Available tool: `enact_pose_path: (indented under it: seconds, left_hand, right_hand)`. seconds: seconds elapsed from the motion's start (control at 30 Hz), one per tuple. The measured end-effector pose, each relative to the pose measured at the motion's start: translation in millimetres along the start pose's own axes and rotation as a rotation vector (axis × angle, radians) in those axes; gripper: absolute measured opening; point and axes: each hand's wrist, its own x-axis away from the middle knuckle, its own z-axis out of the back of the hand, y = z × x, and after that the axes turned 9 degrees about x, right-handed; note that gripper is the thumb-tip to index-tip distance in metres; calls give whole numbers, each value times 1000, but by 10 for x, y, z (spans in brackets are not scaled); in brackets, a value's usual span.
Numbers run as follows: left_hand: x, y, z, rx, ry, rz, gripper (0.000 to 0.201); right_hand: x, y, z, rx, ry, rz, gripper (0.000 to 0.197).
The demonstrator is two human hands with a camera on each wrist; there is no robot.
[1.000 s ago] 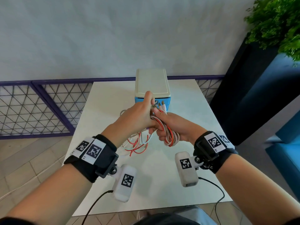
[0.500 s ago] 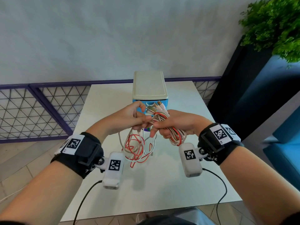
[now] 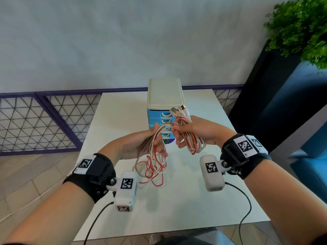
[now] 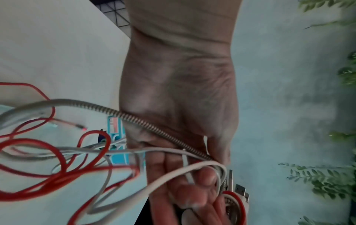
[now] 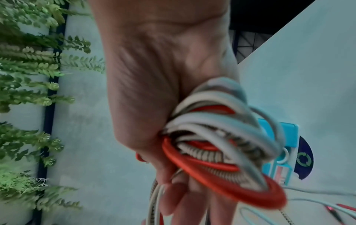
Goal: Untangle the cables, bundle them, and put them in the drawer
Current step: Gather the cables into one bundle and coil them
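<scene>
Room setting: corner with white table [image 3: 185,200], pale wall and planter.

Wall [image 3: 106,41]: plain, pale grey-white, evenly lit by soft daylight. Railing [image 3: 53,93]: purple frame along the foot of the wall, filled with black wire mesh in a triangle pattern, running behind the table on both sides. Floor [image 3: 35,174]: light beige wood-look planks laid at an angle. Planter [image 3: 261,89]: tall, black, standing right of the table, topped with green leafy plant [image 3: 300,29]. Seating [image 3: 315,156]: blue upholstered piece at the right edge, only partly in view.
</scene>
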Motion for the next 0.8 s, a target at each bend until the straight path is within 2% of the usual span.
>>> enact_pose_path:
  seconds: [0.07, 0.17, 0.4, 0.47, 0.53, 0.63, 0.73, 0.8]
  left_hand:
    - [8, -39, 9, 50, 23, 3, 54]
    - [62, -39, 30, 5, 87, 32, 52]
    - [68, -94, -19, 72, 66, -41, 33]
    - [37, -123, -76, -40, 126, -110, 28]
    - [-34, -133, -178, -236, 250, -192, 28]
    - [-153, -158, -365, -405, 386, -296, 26]
    - [-264, -228, -495, -599, 408, -314, 20]
    - [-321, -228, -558, -802, 436, -280, 35]
  right_hand:
    - [4, 18, 41, -24, 5, -4, 16]
    - [-1, 61, 106, -104, 33, -8, 16]
    - [-112, 170, 87, -178, 143, -1, 17]
    - [-136, 206, 53, -190, 179, -11, 18]
    - [-174, 234, -3, -188, 214, -16, 22]
    - [-232, 218, -119, -174, 242, -25, 41]
    - [-258, 189, -210, -214, 204, -46, 59]
    - [-265, 172, -256, -336, 182, -76, 67]
